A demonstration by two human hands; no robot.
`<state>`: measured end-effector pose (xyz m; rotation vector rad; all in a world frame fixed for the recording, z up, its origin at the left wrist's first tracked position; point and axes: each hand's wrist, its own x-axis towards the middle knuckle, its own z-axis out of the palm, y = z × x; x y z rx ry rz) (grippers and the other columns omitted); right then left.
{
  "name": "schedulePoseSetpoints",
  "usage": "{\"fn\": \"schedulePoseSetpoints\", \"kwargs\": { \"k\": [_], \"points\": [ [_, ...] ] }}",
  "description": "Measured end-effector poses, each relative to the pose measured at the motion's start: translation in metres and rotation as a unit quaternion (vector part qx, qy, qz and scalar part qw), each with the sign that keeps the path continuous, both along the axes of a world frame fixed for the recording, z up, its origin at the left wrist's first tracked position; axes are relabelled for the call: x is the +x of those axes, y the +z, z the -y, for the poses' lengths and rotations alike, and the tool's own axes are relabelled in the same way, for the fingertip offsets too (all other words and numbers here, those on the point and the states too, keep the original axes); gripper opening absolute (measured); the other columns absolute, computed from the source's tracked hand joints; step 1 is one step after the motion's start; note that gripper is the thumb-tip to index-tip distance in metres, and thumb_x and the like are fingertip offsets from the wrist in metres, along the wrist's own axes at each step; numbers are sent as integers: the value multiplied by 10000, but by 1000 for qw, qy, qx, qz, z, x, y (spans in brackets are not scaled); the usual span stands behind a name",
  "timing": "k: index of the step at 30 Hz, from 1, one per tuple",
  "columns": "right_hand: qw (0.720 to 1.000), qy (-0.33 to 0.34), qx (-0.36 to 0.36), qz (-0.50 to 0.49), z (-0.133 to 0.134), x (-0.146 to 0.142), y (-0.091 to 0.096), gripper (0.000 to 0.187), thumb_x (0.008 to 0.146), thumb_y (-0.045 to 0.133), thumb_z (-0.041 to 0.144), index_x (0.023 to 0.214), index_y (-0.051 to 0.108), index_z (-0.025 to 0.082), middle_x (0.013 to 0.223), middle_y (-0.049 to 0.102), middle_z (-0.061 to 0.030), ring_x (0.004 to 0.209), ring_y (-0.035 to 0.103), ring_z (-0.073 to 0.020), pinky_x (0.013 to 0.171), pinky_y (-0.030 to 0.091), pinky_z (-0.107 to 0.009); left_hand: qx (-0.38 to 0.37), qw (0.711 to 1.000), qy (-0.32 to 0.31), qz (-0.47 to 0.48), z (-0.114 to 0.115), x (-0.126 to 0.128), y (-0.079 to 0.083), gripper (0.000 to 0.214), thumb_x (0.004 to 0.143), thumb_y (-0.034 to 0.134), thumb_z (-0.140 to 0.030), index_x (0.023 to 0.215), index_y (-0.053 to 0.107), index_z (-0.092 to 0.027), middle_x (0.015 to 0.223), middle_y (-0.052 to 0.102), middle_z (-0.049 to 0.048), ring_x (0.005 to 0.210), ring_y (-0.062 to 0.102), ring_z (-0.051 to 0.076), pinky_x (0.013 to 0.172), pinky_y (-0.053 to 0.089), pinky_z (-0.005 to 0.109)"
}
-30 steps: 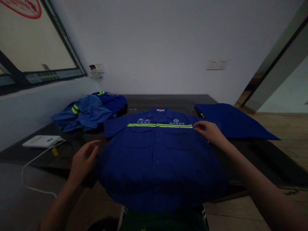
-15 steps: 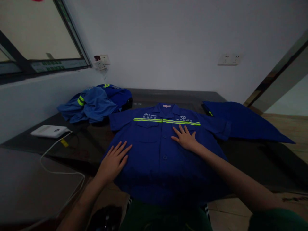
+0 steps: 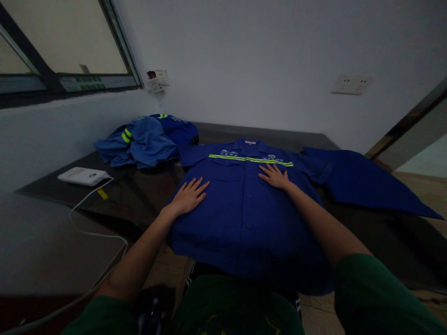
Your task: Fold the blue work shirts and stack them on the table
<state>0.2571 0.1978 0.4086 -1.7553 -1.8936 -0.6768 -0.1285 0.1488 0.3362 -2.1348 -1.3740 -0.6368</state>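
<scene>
A dark blue work shirt [image 3: 244, 209] with a yellow reflective chest stripe lies buttoned and face up on the dark table [image 3: 146, 190], its hem hanging over the near edge. My left hand [image 3: 188, 196] lies flat, fingers spread, on the shirt's left side below the sleeve. My right hand [image 3: 275, 177] rests flat with fingers apart on the right chest pocket, just under the stripe. Neither hand holds anything.
A heap of crumpled blue garments [image 3: 146, 139] sits at the table's back left. A folded dark blue cloth [image 3: 363, 186] lies to the right. A white flat device [image 3: 83, 176] with a white cable [image 3: 91, 223] lies at the left. Wall sockets [image 3: 351, 84] are behind.
Both hands came down from beside the shirt onto it and now press flat, sliding further up the fabric. The camera has leaned forward over the table.
</scene>
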Motion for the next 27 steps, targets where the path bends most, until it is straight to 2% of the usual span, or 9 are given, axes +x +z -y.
{"fn": "schedulePoseSetpoints", "kwargs": {
  "k": [7,11,14,16,19,20,22,25,27],
  "points": [
    [1000,12,-3,-13,-16,9,23,643,912,197,670,1501,166,411,1603,85,6,1453,89,-346,1059,97,-725,-30,999,-7,-21,-28,7,30,576,971,211,-522,1515,150,-344,1603,89,18,1467,74,289,1147,140,534],
    [998,34,55,-19,-9,6,24,578,958,231,575,1482,289,340,1590,175,-25,1447,135,-330,1066,129,-709,4,999,-40,-19,-36,11,42,573,969,225,-520,1504,230,-314,1593,159,55,1459,131,296,1137,165,549],
    [990,79,118,-16,16,5,17,550,974,285,480,1449,386,222,1571,234,-81,1443,168,-303,1106,189,-625,34,997,-72,-12,-27,2,35,584,956,296,-503,1469,339,-228,1565,240,126,1439,209,305,1122,230,531],
    [979,125,157,-22,47,11,3,532,965,335,435,1409,449,165,1542,298,-117,1428,231,-278,1128,235,-536,62,994,-90,-2,-10,-12,19,566,940,350,-489,1426,414,-206,1543,290,138,1421,253,308,1115,265,515],
    [962,199,184,-42,110,39,-38,482,925,406,473,1233,611,166,1388,515,-129,1311,438,-259,1102,336,-443,126,985,-109,52,28,-45,-22,505,927,367,-478,1326,527,-213,1402,469,123,1298,430,287,1072,357,475],
    [958,213,181,-62,134,54,-58,470,901,437,511,1161,649,181,1281,600,-118,1215,530,-258,1055,399,-428,148,980,-103,88,41,-58,-39,495,924,365,-485,1279,562,-202,1291,540,125,1208,505,277,1039,398,462],
    [952,193,183,-149,179,87,-106,458,840,501,589,1008,692,208,1035,699,-94,950,657,-252,868,528,-408,156,970,-79,166,64,-81,-73,483,918,366,-503,1202,594,-186,1108,593,112,1022,598,250,944,479,429],
    [933,167,179,-265,229,123,-182,463,711,628,650,899,692,232,838,712,-76,729,678,-236,622,568,-347,124,963,-66,232,83,-100,-114,517,873,462,-552,1254,534,-209,1030,590,74,878,630,216,827,539,370],
    [920,177,180,-300,243,126,-224,525,644,715,608,1016,673,240,780,696,-61,644,664,-213,524,550,-306,106,964,-83,231,84,-99,-128,612,825,540,-572,1330,477,-231,1061,570,71,900,635,219,819,550,363]
  ]
}}
